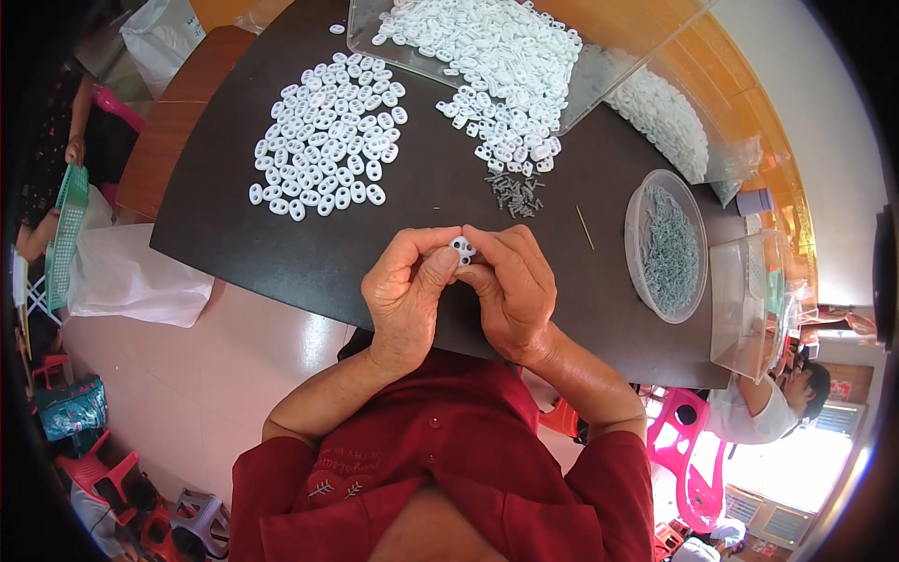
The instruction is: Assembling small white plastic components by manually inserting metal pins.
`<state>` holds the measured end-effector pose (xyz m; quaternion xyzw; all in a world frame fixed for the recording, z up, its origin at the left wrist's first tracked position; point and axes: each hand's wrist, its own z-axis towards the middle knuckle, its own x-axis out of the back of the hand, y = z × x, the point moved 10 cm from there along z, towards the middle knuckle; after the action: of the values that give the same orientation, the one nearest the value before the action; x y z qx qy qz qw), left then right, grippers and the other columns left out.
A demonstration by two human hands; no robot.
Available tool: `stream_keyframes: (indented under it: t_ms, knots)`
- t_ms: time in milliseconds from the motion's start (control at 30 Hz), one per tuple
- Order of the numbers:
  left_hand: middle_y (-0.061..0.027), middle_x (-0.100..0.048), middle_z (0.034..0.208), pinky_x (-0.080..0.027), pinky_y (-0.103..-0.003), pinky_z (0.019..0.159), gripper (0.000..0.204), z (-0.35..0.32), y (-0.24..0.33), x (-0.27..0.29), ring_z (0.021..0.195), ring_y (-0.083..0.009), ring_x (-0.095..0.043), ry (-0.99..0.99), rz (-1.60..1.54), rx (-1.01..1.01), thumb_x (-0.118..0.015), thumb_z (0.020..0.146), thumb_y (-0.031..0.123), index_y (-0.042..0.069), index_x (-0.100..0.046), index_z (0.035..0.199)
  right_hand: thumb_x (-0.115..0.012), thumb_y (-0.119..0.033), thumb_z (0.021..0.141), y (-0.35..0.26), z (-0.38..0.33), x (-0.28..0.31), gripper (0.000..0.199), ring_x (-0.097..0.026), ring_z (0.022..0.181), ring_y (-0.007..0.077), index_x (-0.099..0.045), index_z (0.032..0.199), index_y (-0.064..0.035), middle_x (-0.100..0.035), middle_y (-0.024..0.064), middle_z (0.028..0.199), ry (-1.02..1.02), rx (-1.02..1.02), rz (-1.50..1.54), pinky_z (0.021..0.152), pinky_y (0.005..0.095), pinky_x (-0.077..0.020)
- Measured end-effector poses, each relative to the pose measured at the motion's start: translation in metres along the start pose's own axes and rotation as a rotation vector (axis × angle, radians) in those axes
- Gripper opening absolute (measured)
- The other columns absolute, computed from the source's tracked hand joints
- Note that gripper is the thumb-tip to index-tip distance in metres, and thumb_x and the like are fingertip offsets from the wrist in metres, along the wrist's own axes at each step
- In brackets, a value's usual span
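Observation:
Between the fingertips of both hands is a small white plastic piece with dark holes (463,249), held above the table's near edge. My left hand (409,290) pinches it from the left with thumb and fingers. From the right, my right hand (511,295) grips the same piece, fingers curled. Beyond the hands lies a small heap of grey screws or pins (514,194). Loose white oval pieces with holes (328,136) are spread at the far left. A large pile of similar white pieces (496,56) spills from a clear bin (599,70) at the back.
Right of my hands are a thin brass-coloured stick (584,228) and a round tub (637,267) of grey screws. A clear plastic box (735,309) stands at the table's right edge. People sit nearby; one at left holds a green basket (67,234).

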<state>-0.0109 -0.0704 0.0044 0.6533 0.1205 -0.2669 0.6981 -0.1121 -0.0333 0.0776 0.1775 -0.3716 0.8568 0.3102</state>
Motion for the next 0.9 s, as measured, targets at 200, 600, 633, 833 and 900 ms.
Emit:
stream_keyframes:
  t_ms: [200, 600, 633, 833, 900]
  knots:
    - [-0.0014, -0.056, 0.084, -0.042, -0.017, 0.063, 0.015, -0.004, 0.005, -0.002, 0.071, -0.0038, -0.048, -0.011, 0.074, -0.058, -0.055, 0.092, 0.009, -0.001, -0.058, 0.103, -0.068, 0.004, 0.071, -0.010, 0.000, 0.002, 0.035, -0.055, 0.067, 0.0229, -0.059, 0.104, 0.0056, -0.060, 0.0115, 0.082, 0.017, 0.094, -0.028, 0.057, 0.0300, -0.0454]
    - [-0.0024, -0.056, 0.083, -0.042, -0.018, 0.062, 0.015, -0.003, 0.004, 0.001, 0.069, -0.0052, -0.049, 0.024, -0.005, -0.087, -0.055, 0.092, 0.009, -0.001, -0.058, 0.102, -0.067, 0.005, 0.071, -0.013, 0.002, 0.000, 0.034, -0.054, 0.065, 0.0223, -0.058, 0.103, 0.0053, -0.060, 0.0112, 0.080, 0.034, 0.128, -0.024, 0.055, 0.0293, -0.0449]
    - [-0.0024, -0.056, 0.083, -0.042, -0.018, 0.062, 0.015, -0.003, 0.004, 0.002, 0.069, -0.0052, -0.049, 0.024, -0.004, -0.088, -0.055, 0.092, 0.009, -0.001, -0.058, 0.102, -0.067, 0.005, 0.070, -0.013, 0.002, 0.000, 0.034, -0.054, 0.065, 0.0219, -0.058, 0.103, 0.0054, -0.060, 0.0113, 0.081, 0.028, 0.116, -0.028, 0.055, 0.0292, -0.0450]
    - [-0.0050, -0.060, 0.087, -0.044, -0.019, 0.065, 0.016, -0.002, 0.002, 0.007, 0.072, -0.0069, -0.051, 0.046, -0.016, -0.025, -0.056, 0.091, 0.007, -0.003, -0.058, 0.103, -0.068, 0.004, 0.073, 0.004, 0.001, 0.001, 0.030, -0.055, 0.066, 0.0159, -0.060, 0.102, 0.0044, -0.061, 0.0095, 0.083, 0.003, -0.104, 0.040, 0.057, 0.0281, -0.0458]
    - [-0.0051, -0.060, 0.088, -0.045, -0.020, 0.066, 0.018, -0.002, 0.005, 0.005, 0.072, -0.0072, -0.051, 0.041, -0.018, -0.036, -0.057, 0.090, 0.006, -0.004, -0.058, 0.105, -0.067, 0.003, 0.076, 0.008, 0.001, 0.001, 0.027, -0.055, 0.068, 0.0144, -0.061, 0.101, 0.0037, -0.061, 0.0088, 0.083, -0.022, -0.174, 0.099, 0.059, 0.0265, -0.0460]
